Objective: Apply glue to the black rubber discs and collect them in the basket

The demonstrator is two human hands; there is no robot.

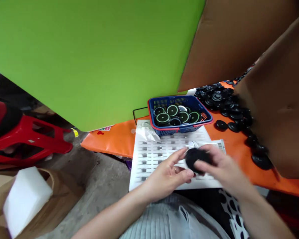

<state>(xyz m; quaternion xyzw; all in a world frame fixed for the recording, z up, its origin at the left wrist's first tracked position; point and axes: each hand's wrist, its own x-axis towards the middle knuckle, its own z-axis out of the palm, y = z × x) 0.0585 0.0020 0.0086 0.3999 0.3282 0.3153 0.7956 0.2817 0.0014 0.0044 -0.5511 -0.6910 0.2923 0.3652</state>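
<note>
Far to the left of your grip stands a red plastic stool, and nearer to you on that side a white block rests at a brown container. Ahead and to the left rises a broad green panel, with an orange covering showing below it. Just left of your grip and underneath it lies a white slotted tray; a crumpled white wrapper sits near its far left corner.

Your left hand is beside the piece being handled, thumb and forefinger parted at its left edge; you cannot tell from the blur whether they touch it. Beyond the grip, a blue basket with a red rim holds round discs with pale green rings. Over the tray, a black round piece is pinched in your right hand, your thumb across its near face.

Just past your right hand lies a white packet with a barcode. Farther ahead and right, a heap of black discs spreads along the covering, beside a brown cardboard sheet.
</note>
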